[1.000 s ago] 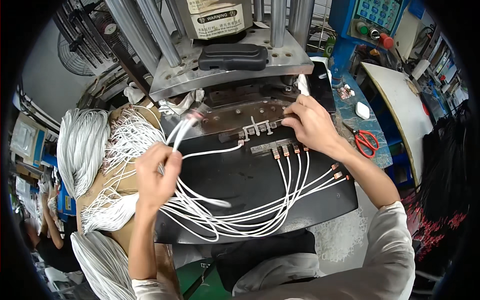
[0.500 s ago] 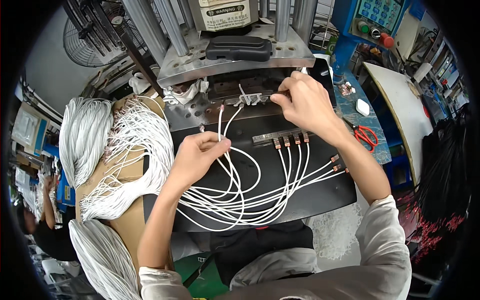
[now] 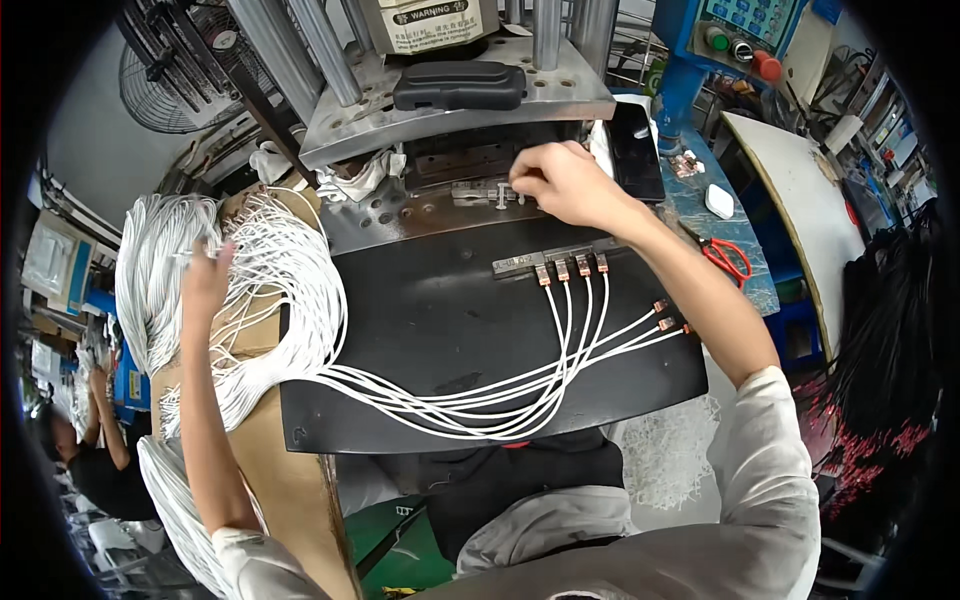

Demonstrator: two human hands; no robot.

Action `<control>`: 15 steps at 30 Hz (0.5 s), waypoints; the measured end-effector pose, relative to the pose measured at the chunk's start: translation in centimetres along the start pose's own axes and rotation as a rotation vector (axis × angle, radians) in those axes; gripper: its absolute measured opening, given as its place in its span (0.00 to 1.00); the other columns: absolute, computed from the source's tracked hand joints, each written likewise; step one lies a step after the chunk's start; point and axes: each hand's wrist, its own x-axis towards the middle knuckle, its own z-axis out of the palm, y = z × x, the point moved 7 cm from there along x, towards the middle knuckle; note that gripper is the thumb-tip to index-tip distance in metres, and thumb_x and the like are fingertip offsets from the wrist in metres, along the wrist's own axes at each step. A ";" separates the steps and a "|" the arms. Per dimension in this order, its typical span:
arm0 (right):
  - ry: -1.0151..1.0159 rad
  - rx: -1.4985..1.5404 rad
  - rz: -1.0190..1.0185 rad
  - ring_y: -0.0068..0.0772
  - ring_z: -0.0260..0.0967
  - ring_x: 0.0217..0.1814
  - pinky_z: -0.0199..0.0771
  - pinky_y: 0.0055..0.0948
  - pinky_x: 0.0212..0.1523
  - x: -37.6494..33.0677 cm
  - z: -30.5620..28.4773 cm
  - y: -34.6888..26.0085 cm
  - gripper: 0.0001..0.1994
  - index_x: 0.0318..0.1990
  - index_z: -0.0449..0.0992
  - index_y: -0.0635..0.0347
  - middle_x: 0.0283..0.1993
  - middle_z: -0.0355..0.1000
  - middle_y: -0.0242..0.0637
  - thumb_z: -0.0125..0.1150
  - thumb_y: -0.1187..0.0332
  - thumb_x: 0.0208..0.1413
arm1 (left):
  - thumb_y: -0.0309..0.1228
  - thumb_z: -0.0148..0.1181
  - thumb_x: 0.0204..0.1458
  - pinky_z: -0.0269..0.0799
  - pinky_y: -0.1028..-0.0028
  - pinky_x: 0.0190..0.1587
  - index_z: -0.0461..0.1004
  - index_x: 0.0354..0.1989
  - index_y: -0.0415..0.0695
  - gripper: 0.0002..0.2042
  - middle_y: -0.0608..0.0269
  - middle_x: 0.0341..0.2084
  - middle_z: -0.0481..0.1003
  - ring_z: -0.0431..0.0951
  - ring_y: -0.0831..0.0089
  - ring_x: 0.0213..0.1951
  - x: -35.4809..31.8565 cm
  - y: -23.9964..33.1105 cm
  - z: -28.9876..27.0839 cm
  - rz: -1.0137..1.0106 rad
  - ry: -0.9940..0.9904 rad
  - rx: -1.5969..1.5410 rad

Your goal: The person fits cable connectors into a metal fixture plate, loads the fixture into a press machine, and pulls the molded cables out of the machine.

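While the left hand (image 3: 207, 280) rests with spread fingers on a thick bundle of thin white cables (image 3: 255, 270) heaped over a brown cardboard box (image 3: 285, 480) at the left, the right hand (image 3: 560, 185) reaches into the metal press (image 3: 450, 110), fingers pinched narrow at a small metal part (image 3: 497, 195) in the mould slot; whether it grips the part I cannot tell. Four white cables (image 3: 575, 320) lie on the black, matte, flat surface (image 3: 420, 320), their copper-coloured connector ends set side by side against a short grey metal bar (image 3: 520, 264). Three more copper-tipped ends (image 3: 672, 318) lie loose to the right of them. The cables curve in long smooth loops across the front of the surface toward the bundle. One pair of red-handled scissors (image 3: 728, 258) lies on the blue bench at right, near a black phone (image 3: 636, 150).
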 end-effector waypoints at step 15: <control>-0.533 -0.315 0.183 0.35 0.70 0.51 0.68 0.29 0.51 -8.8 -2.2 1.4 0.14 0.52 0.73 0.68 0.51 0.72 0.43 0.56 0.72 0.61 | 0.44 0.65 0.50 0.68 0.58 0.45 0.76 0.42 0.39 0.20 0.53 0.44 0.72 0.72 0.58 0.45 -22.8 30.9 16.8 0.830 -0.354 -0.117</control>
